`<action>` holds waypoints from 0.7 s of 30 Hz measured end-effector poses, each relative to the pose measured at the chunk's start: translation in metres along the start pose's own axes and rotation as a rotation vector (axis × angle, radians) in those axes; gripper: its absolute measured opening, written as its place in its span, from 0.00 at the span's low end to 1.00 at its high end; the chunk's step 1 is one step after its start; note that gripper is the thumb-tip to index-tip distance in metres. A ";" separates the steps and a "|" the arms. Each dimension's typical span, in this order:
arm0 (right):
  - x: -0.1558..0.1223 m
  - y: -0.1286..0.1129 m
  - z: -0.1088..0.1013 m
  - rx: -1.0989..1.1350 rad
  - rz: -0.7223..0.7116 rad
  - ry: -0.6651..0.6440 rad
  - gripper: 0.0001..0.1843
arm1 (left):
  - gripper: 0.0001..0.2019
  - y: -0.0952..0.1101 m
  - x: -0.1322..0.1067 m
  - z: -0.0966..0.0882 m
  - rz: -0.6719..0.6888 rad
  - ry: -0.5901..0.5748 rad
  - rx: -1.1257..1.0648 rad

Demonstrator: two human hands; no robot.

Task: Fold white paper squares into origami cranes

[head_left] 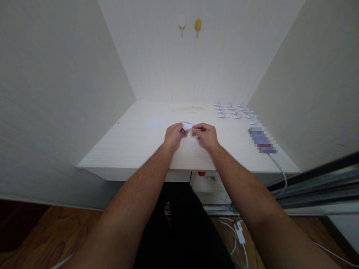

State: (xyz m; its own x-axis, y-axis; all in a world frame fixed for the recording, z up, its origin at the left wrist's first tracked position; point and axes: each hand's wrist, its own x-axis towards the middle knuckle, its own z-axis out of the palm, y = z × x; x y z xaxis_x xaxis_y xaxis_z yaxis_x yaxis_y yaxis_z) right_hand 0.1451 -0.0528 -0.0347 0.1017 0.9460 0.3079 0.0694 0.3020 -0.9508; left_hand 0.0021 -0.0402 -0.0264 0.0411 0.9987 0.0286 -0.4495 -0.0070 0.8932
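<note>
A small folded piece of white paper point(187, 125) is held just above the middle of the desk. My left hand point(174, 135) pinches its left end between thumb and fingers. At its right end, my right hand point(206, 135) grips the tip with thumb and forefinger. The fingers partly cover the paper, and its exact folds are too small to make out. Several folded paper cranes point(235, 112) stand in rows at the back right of the desk.
A phone point(261, 140), blurred out, lies on the desk's right side with a white cable point(279, 164) running over the edge. Walls enclose the white desk point(117, 149) on three sides. Two hooks point(198, 24) are on the back wall. A power strip point(239, 232) lies on the floor.
</note>
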 end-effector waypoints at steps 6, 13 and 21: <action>0.000 0.000 0.001 0.012 0.010 0.004 0.08 | 0.08 -0.001 0.001 -0.001 -0.004 0.009 -0.005; -0.002 0.002 0.002 -0.080 -0.063 -0.005 0.07 | 0.08 0.000 0.000 0.001 0.000 0.004 0.015; 0.001 0.009 -0.001 -0.164 -0.093 0.019 0.07 | 0.14 0.003 -0.003 0.002 0.009 0.006 0.053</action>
State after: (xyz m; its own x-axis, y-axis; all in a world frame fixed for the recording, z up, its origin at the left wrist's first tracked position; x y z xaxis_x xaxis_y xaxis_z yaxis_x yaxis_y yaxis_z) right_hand 0.1468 -0.0493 -0.0426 0.1056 0.9122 0.3959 0.2402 0.3629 -0.9003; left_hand 0.0022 -0.0432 -0.0229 0.0318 0.9989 0.0342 -0.4023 -0.0185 0.9153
